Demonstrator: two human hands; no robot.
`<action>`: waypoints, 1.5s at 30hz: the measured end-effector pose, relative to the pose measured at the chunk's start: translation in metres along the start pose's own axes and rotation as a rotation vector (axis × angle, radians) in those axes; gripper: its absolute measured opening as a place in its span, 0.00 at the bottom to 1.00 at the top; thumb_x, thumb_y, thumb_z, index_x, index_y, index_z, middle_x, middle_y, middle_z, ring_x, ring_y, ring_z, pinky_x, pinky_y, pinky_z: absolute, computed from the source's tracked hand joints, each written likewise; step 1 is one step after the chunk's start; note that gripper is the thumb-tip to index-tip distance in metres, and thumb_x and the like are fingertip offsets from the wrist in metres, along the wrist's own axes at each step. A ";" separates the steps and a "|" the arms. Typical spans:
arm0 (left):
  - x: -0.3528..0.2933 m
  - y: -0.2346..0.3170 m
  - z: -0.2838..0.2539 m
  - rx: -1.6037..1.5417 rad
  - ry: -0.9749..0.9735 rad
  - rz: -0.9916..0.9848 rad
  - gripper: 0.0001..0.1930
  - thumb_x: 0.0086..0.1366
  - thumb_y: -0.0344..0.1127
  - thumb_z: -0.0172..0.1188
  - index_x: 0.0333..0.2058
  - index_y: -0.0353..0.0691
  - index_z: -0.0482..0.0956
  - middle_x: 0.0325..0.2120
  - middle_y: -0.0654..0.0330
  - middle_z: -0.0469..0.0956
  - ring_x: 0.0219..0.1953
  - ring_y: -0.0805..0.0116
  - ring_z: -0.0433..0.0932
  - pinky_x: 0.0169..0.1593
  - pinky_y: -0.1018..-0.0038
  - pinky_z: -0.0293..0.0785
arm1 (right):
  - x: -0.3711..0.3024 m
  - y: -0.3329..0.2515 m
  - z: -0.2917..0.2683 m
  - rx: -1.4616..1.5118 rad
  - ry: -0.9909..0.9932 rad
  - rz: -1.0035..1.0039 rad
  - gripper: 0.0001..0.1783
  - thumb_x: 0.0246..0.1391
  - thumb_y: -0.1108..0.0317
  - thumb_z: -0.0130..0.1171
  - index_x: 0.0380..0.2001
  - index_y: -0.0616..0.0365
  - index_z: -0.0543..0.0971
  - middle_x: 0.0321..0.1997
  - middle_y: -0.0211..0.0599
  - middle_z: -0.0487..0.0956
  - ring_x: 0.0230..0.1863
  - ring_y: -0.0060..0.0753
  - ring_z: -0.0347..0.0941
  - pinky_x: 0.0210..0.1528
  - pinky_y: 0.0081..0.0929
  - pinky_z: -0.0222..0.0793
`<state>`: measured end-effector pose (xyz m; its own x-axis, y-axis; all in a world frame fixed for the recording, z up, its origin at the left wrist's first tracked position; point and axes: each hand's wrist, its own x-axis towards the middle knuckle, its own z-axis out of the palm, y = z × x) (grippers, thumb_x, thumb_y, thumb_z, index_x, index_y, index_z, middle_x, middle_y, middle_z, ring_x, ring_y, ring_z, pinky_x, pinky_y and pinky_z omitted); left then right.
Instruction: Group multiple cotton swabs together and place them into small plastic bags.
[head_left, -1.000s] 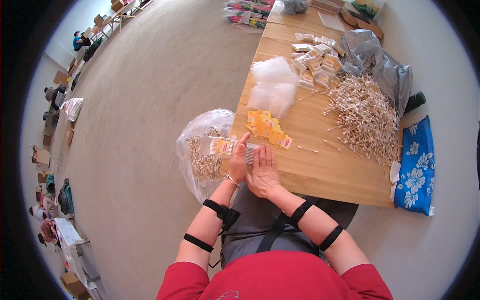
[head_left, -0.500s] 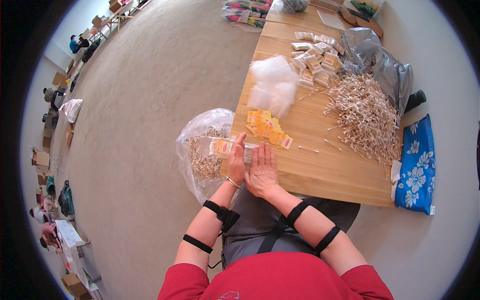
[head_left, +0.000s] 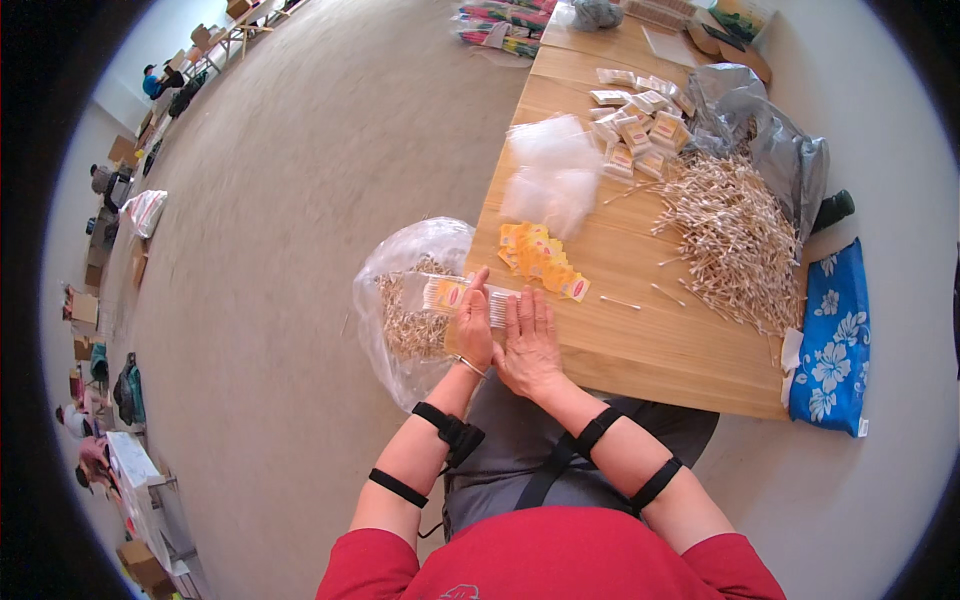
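At the table's near left corner, a clear plastic packet of cotton swabs with a yellow card (head_left: 444,293) reaches past the edge. My left hand (head_left: 473,328) stands on its side across the packet, fingers straight and close together. Just to its right, my right hand (head_left: 530,342) lies flat, with stretched fingers touching the packet's right end. White swab sticks (head_left: 499,308) show between the two hands. How the left palm meets the packet is hidden. Beyond my hands is a fanned pile of yellow cards (head_left: 541,259).
Clear empty sachets (head_left: 552,170) and filled swab packets (head_left: 640,127) lie farther back. A heap of loose swabs (head_left: 728,235) spreads from a grey bag (head_left: 775,135) on the right, near a blue floral pouch (head_left: 832,345). Below the left edge sits a clear bag of swabs (head_left: 395,335).
The whole view has shifted slightly. My hands and the packet keep nearly the same pose against the table.
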<state>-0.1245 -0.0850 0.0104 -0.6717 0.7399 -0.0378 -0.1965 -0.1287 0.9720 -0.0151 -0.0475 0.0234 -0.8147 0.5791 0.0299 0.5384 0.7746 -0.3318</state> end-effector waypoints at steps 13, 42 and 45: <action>0.002 0.011 -0.004 0.019 -0.089 -0.011 0.27 0.73 0.48 0.31 0.59 0.30 0.60 0.60 0.54 0.61 0.64 0.66 0.55 0.67 0.72 0.45 | 0.005 -0.010 0.006 0.024 -0.008 0.050 0.46 0.53 0.50 0.47 0.63 0.74 0.45 0.70 0.62 0.38 0.72 0.60 0.27 0.70 0.49 0.25; 0.061 -0.035 -0.117 0.422 0.020 -0.159 0.22 0.69 0.50 0.46 0.29 0.36 0.76 0.20 0.65 0.75 0.23 0.76 0.70 0.29 0.74 0.68 | 0.025 -0.030 0.012 0.009 -0.010 0.054 0.51 0.51 0.47 0.51 0.63 0.75 0.42 0.69 0.62 0.39 0.72 0.58 0.28 0.70 0.46 0.23; 0.062 -0.036 -0.113 0.248 0.019 -0.236 0.22 0.70 0.49 0.45 0.29 0.35 0.75 0.21 0.69 0.73 0.25 0.83 0.67 0.29 0.78 0.67 | 0.031 -0.037 0.017 0.011 0.011 0.047 0.52 0.50 0.47 0.52 0.63 0.75 0.42 0.69 0.63 0.39 0.72 0.58 0.28 0.70 0.47 0.24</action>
<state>-0.2392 -0.1093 -0.0532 -0.6417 0.7177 -0.2703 -0.1700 0.2106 0.9627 -0.0641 -0.0628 0.0209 -0.7860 0.6178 0.0239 0.5738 0.7433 -0.3438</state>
